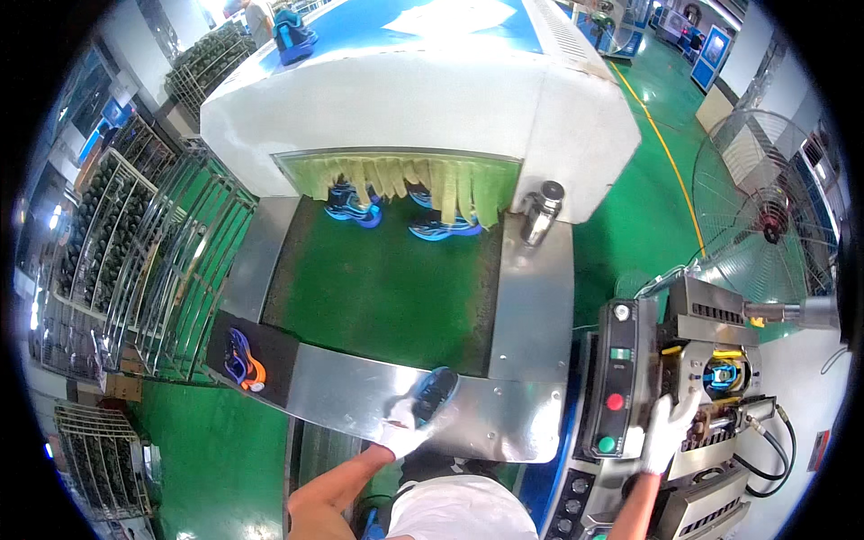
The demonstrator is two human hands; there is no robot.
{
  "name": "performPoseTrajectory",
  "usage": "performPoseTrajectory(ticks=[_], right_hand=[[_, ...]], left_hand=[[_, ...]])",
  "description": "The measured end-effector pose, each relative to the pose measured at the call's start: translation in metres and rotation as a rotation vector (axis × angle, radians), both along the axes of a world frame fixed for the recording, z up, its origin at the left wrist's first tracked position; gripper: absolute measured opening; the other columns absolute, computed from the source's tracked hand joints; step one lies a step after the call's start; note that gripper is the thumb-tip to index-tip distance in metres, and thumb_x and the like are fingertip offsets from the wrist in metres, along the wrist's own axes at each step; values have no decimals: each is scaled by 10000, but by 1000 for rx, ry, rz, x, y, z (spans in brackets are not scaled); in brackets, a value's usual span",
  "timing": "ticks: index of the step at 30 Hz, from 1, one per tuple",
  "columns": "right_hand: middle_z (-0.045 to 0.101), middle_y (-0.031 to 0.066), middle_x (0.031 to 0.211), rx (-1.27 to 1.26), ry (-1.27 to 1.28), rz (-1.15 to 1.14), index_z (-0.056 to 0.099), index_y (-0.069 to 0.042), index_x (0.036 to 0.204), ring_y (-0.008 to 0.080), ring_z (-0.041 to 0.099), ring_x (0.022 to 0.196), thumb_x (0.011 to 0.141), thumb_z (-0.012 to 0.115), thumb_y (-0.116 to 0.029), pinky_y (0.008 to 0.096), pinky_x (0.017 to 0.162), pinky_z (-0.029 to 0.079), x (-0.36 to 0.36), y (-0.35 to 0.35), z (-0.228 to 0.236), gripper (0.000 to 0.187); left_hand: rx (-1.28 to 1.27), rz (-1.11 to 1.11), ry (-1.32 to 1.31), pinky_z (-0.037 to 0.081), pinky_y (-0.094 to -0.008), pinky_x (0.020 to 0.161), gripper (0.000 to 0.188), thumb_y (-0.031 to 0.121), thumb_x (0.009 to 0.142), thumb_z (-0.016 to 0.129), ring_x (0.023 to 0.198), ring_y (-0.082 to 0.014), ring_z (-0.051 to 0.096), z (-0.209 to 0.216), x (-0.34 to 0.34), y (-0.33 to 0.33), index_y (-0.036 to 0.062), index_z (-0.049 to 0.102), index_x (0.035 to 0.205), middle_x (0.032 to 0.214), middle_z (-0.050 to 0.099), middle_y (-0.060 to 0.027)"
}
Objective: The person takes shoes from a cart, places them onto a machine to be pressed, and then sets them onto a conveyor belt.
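My left hand (402, 434), in a white glove, grips a dark and blue shoe (436, 393) by its heel over the steel lip of the conveyor (360, 396). My right hand (668, 430), also gloved, rests on the front of a grey press machine (711, 360) at the right, next to a control panel (616, 378) with red and green buttons. Two blue shoes (354, 209) (443, 227) lie on the green belt (378, 288) under the yellow strip curtain (405, 180) of the white tunnel (423, 90).
A sample shoe sole (243, 360) sits on a black plate at the conveyor's left corner. Wire racks (135, 261) filled with dark shoes stand at the left. A steel flask (541, 212) stands on the conveyor's right side. A large fan (765, 216) stands at the right.
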State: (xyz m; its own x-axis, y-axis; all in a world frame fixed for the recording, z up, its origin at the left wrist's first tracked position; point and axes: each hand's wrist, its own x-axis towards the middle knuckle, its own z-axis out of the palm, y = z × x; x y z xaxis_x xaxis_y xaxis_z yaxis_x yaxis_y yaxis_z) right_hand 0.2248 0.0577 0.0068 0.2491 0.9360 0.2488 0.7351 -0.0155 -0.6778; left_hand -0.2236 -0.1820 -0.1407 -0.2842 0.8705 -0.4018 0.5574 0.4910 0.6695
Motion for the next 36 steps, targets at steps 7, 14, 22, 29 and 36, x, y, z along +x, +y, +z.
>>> performPoseTrajectory(ticks=[7,14,22,29,36], right_hand=[[76,349,1672,-699,-909,-126,225,106,1576,488,16,1569,693,804,-303,544,1283,-11,-86,-71,-87,1132],[279,312,1626,-471,-501,-124,258,17,1604,443,284,1521,751,766,-125,451,1259,259,-46,-96,-105,1003],[469,288,1527,-980,-470,-74,440,67,1500,426,470,1405,859,778,-401,428,1189,371,-142,-171,-89,863],[505,302,1488,-1043,-168,-19,403,88,1507,368,503,1398,801,788,-298,418,1146,428,-235,-175,-96,892],[630,285,1337,-708,-79,362,439,41,1500,378,634,1235,806,803,-367,417,1088,474,-349,-170,-51,883]], left_hand=[[-178,-565,113,405,-473,1141,766,470,918,649,1339,-397,539,-47,-172,71,21,435,1501,1452,555,-227],[328,364,386,436,-485,1116,807,437,950,647,1370,-421,510,-64,-406,262,37,327,1574,1586,409,-215],[593,252,473,517,-499,937,378,308,947,660,1110,-423,624,-94,-472,338,99,609,1258,1230,612,-208],[591,156,378,518,-481,887,192,218,956,654,1051,-358,664,-85,-423,259,110,670,1113,1158,663,-148],[619,-553,23,563,-443,816,205,191,915,689,960,-353,681,34,-184,179,90,699,1093,1045,667,-160]])
